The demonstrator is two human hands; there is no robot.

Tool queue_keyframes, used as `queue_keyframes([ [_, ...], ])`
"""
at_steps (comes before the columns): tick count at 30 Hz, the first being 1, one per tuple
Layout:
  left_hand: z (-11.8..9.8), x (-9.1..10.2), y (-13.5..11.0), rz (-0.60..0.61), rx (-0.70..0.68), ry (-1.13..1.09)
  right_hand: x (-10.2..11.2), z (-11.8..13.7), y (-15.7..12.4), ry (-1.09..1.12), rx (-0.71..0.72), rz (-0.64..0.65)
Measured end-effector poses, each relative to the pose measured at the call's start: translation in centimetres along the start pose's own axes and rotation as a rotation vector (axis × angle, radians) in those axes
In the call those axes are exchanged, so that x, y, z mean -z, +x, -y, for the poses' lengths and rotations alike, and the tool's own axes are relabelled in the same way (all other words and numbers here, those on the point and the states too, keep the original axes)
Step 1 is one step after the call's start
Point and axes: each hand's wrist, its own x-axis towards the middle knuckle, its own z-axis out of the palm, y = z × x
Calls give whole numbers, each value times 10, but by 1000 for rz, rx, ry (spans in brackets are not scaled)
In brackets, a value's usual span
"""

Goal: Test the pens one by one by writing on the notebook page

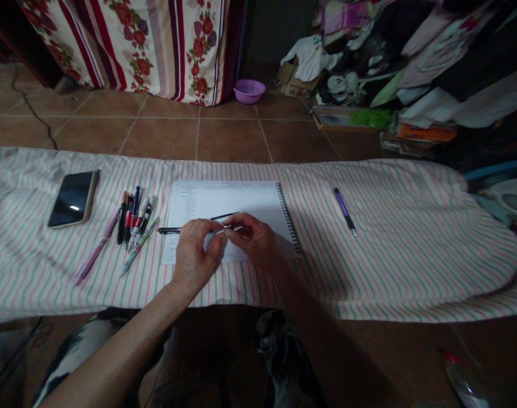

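Note:
Above the spiral notebook [241, 195], my left hand [196, 249] is closed around a black pen [168, 230], whose back end sticks out to the left. My right hand [257, 239] pinches a small silver pen tip [226, 228] where the fingertips of both hands meet. Whether the tip is joined to the barrel is hard to see. A thin black refill [224, 216] lies on the page just beyond my fingers. Right of the notebook rests a purple and black pen [346, 212].
Several pens and markers [135, 218] lie in a bunch left of the notebook, beside a long pinkish-purple item [97, 246]. A phone [72, 198] lies farther left. Striped cloth [403, 243] covers the table. A purple basin [249, 92] stands on the tiled floor beyond.

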Motion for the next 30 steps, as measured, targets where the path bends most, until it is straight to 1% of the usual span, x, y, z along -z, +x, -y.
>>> queue_keyframes([
  [3, 0, -1, 0, 6, -20, 5, 0, 2, -1, -108, 129, -24],
  [5, 0, -2, 0, 10, -22, 10, 0, 1, 0, -171, 184, -27],
  [13, 0, -3, 0, 27, -48, 15, 2, 1, -1, -264, 245, -20],
  [17, -1, -3, -1, 40, -65, 25, 1, 2, -1, -335, 267, -51],
  [20, 0, -2, -1, 58, -80, 35, 2, -1, 0, -369, 231, -82],
  [25, 4, 1, 1, 71, -106, 109, 8, -10, 2, -386, 67, -159],
  [28, 6, 3, 2, 91, -119, 174, 14, -10, 3, -461, -16, -182],
  [30, 8, 4, 1, 106, -118, 213, 18, -9, 3, -526, -67, -175],
])
